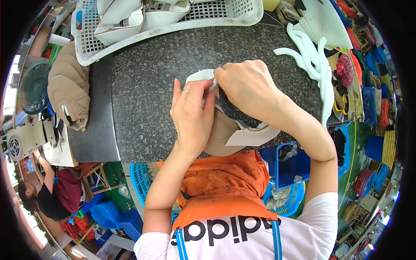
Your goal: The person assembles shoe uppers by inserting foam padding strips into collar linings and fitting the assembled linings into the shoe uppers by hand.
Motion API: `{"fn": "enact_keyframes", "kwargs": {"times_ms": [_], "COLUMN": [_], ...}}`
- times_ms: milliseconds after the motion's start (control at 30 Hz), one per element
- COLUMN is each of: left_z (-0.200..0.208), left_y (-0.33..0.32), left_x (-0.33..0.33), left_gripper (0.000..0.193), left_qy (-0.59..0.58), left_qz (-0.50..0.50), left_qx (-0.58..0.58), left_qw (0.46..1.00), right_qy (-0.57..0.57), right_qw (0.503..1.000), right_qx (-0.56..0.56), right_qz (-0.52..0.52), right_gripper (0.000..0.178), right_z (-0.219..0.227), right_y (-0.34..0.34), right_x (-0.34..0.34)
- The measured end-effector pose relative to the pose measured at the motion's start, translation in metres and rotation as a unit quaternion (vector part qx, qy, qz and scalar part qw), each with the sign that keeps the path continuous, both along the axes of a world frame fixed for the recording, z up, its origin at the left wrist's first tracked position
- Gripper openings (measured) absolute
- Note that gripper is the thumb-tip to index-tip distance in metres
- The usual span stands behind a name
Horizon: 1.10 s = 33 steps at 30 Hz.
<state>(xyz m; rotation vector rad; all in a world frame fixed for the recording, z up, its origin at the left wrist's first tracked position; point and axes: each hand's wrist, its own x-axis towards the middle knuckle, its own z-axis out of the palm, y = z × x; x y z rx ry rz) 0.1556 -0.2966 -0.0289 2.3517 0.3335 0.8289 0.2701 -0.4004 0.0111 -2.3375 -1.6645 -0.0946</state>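
Observation:
A beige curved piece with white lining, which looks like a shoe upper [223, 130], lies at the near edge of the dark speckled stone slab. My left hand [190, 115] grips its left side, thumb and fingers closing on the material, with a ring on one finger. At the far end, my right hand [249, 86] pinches the white edge strip [200, 76], its fingers curled and partly hidden. The piece's white flap [253, 137] hangs loose toward my orange apron [225, 177].
A white perforated basket [169, 27] with white pieces stands at the far side. Stacked beige uppers [69, 86] sit left, near a green fan [34, 86]. Pale foam strips [323, 73] and yellow-handled scissors [341, 104] lie right. Blue bins [292, 162] stand below; another person [56, 190] works left.

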Motion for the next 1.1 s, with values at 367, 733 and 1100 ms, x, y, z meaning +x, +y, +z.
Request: {"fn": "enact_keyframes", "kwargs": {"times_ms": [367,733,1100], "left_z": [-0.01,-0.016,-0.001], "left_y": [-0.003,0.002,0.005], "left_x": [0.007,0.013,0.017], "left_gripper": [0.011,0.015,0.009], "left_qy": [0.001,-0.067,0.04], "left_qz": [0.015,0.028,0.026], "left_qx": [0.038,-0.026,-0.05], "left_qw": [0.999,0.997,0.998], "right_qy": [-0.016,-0.017,0.032], "right_qw": [0.998,1.0,0.999], "right_qx": [-0.048,-0.025,-0.018], "right_qz": [0.022,-0.001,-0.037], "right_gripper": [0.006,0.005,0.008], "right_z": [0.003,0.001,-0.006], "right_y": [0.001,-0.008,-0.009], "right_x": [0.012,0.009,0.009]}}
